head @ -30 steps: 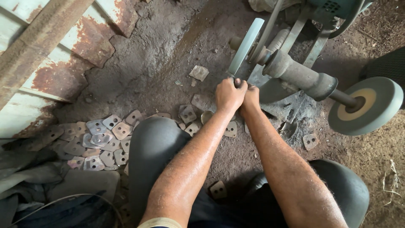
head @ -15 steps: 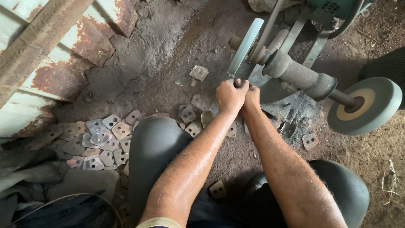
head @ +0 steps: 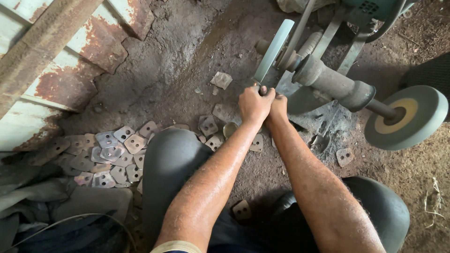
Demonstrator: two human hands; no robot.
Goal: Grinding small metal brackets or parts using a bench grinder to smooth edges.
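My left hand (head: 253,102) and my right hand (head: 278,106) are pressed together and closed on a small metal piece, mostly hidden inside the fingers. They hold it against the lower edge of a thin pale grinding wheel (head: 274,49) on a grinder shaft (head: 330,83). A thicker round grinding wheel (head: 407,117) sits on the shaft's right end. My forearms reach forward between my knees.
A pile of flat squarish metal plates with holes (head: 110,150) lies on the dirt floor at left, and loose plates (head: 221,79) lie near the grinder. Rusty sheet metal (head: 61,61) leans at upper left. The grinder's frame (head: 347,33) stands at upper right.
Both hands have shifted slightly up toward the thin wheel's edge, still closed on the piece. Nothing else moved.
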